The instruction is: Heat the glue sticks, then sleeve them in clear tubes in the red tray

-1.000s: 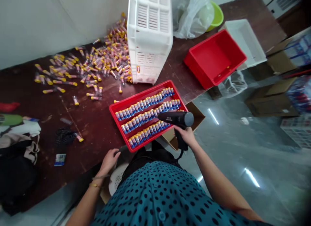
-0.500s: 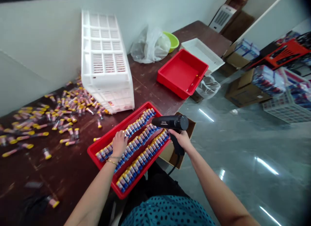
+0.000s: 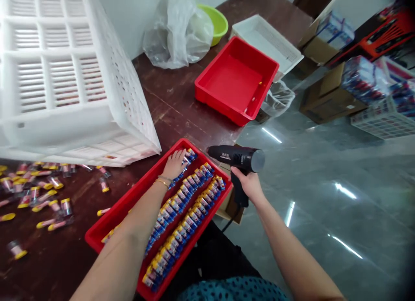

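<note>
Left hand [image 3: 175,165], shifted to the upper end of the red tray [image 3: 138,188], lower centre of frame: fingers extended over capped tubes [image 3: 186,227], any hold hidden; tubes probably light, slick, best pinched by their yellow ends. Right hand [image 3: 251,186]: wrapped around the handle of a black heat gun [image 3: 235,157], centre, likely rigid, best held there.

Tubes [image 3: 185,226] in tray [image 3: 138,192]; crate [image 3: 79,89] left, heat gun [image 3: 235,158] right.

Shows red on the tray [image 3: 138,186] and bin [image 3: 230,80], yellow and blue on the rowed tubes [image 3: 177,240], black on the hot-air gun [image 3: 235,157], white on the crate [image 3: 65,121], lime on the bowl [image 3: 219,26], black-dotted teal on the shirt [image 3: 233,289].
</note>
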The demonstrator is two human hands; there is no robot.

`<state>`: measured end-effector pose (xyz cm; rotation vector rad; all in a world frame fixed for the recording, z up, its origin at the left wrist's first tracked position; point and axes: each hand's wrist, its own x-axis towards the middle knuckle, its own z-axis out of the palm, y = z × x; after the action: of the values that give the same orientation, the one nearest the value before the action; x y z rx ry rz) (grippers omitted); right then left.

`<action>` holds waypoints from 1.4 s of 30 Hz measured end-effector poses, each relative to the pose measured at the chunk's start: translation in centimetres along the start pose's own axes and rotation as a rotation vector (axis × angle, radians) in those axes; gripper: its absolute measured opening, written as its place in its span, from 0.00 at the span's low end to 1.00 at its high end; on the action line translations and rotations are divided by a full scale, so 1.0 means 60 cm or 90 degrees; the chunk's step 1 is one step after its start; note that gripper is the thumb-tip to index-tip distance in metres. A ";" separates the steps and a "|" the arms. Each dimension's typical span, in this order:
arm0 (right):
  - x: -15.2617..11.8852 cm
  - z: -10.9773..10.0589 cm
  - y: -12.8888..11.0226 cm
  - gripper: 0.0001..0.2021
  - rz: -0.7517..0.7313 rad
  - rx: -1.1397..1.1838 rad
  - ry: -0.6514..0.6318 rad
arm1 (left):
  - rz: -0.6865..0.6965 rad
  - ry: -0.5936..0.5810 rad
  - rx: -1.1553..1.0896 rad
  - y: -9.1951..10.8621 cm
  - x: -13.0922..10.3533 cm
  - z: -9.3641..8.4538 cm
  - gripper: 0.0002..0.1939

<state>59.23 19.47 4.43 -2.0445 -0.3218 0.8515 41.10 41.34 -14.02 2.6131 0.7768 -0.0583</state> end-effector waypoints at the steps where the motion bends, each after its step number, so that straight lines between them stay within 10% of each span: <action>1: 0.006 0.001 -0.001 0.21 0.002 0.001 -0.024 | 0.009 -0.008 -0.010 -0.011 -0.008 -0.001 0.33; 4: 0.022 0.004 0.001 0.19 -0.009 0.001 -0.100 | 0.046 -0.009 -0.018 -0.023 -0.020 -0.007 0.34; 11: 0.037 -0.019 0.023 0.20 0.088 0.070 0.006 | 0.142 -0.006 -0.031 0.028 0.048 -0.003 0.29; 17: 0.000 -0.011 0.014 0.18 0.074 0.050 -0.057 | 0.232 -0.100 -0.030 -0.015 -0.078 -0.019 0.24; 28: -0.016 0.038 -0.008 0.19 0.057 0.007 -0.130 | -0.089 0.004 -0.037 -0.117 -0.331 -0.045 0.34; 35: -0.043 0.087 -0.010 0.16 -0.055 -0.013 -0.183 | -0.075 -0.016 0.012 -0.073 -0.273 -0.036 0.31; 42: -0.061 0.087 0.005 0.17 -0.047 -0.030 -0.209 | -0.336 0.087 -0.024 -0.055 -0.325 -0.035 0.30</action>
<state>53.01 20.70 3.86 -1.9187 -0.5993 1.1441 22.76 34.65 -10.35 2.3252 1.4796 -0.0145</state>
